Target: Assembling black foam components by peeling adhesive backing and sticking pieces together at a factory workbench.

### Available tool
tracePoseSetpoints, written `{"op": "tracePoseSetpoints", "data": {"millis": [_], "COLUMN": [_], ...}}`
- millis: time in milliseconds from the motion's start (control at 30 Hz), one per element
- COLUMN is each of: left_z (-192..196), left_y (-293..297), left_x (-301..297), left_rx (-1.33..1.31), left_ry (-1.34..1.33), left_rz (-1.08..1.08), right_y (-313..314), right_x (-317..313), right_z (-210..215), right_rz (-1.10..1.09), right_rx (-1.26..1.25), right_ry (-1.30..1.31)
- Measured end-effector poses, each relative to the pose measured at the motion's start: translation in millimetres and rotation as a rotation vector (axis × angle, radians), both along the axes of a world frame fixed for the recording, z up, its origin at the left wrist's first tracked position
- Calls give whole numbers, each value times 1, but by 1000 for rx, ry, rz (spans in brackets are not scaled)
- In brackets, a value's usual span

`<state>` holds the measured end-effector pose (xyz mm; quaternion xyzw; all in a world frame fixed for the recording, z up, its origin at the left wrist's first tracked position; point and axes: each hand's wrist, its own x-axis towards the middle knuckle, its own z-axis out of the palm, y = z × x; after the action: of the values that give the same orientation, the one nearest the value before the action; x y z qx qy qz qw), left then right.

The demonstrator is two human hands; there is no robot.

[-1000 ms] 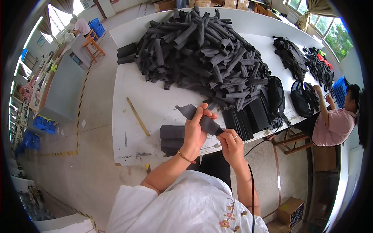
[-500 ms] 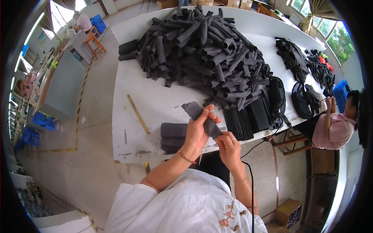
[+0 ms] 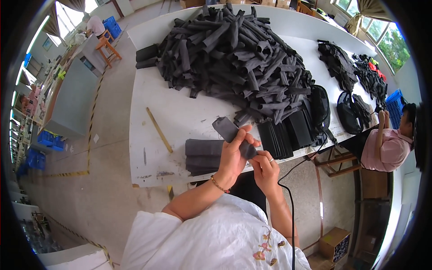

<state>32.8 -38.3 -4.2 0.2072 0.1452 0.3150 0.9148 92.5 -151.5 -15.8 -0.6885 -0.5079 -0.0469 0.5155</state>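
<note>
A dark grey fabric tube [image 3: 223, 128] slants between my two hands, just over the table's near edge. My left hand [image 3: 231, 158] wraps it around the middle, thumb on top, and its far end sticks out beyond my fingers. At the near end, my right hand [image 3: 266, 172] pinches the tube between thumb and fingers. That end now looks rounded and opened out. A stack of flat grey fabric pieces [image 3: 201, 157] lies left of my left hand. Beyond my hands rises a large heap of similar dark fabric tubes [image 3: 225, 63].
A wooden stick [image 3: 159, 129] lies on the white table [image 3: 180, 112]. Right of my hands are black folded pieces [image 3: 274, 140] and a black mesh bag [image 3: 320, 108]. A black cord [image 3: 292, 202] hangs by my right arm. Another person [image 3: 386, 146] sits at the right.
The tube has filled out from flat to rounder, its near end showing open by my right fingers. Both hands keep their hold with little movement.
</note>
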Motion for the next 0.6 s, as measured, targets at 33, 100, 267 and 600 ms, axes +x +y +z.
{"op": "tracePoseSetpoints", "data": {"millis": [33, 100, 267, 600], "left_z": [0, -4, -7, -6], "left_y": [-2, -6, -3, -3], "left_x": [-1, -2, -2, -3], "left_rx": [13, -2, 6, 6], "left_ry": [20, 28, 55, 55], "left_rz": [4, -6, -32, 7], "right_y": [0, 0, 1, 7], "right_x": [-1, -2, -4, -2], "right_z": [-1, -1, -2, -4], "right_rz": [0, -5, -18, 10], "right_rx": [-2, -1, -2, -13], "right_ry": [18, 8, 22, 14]}}
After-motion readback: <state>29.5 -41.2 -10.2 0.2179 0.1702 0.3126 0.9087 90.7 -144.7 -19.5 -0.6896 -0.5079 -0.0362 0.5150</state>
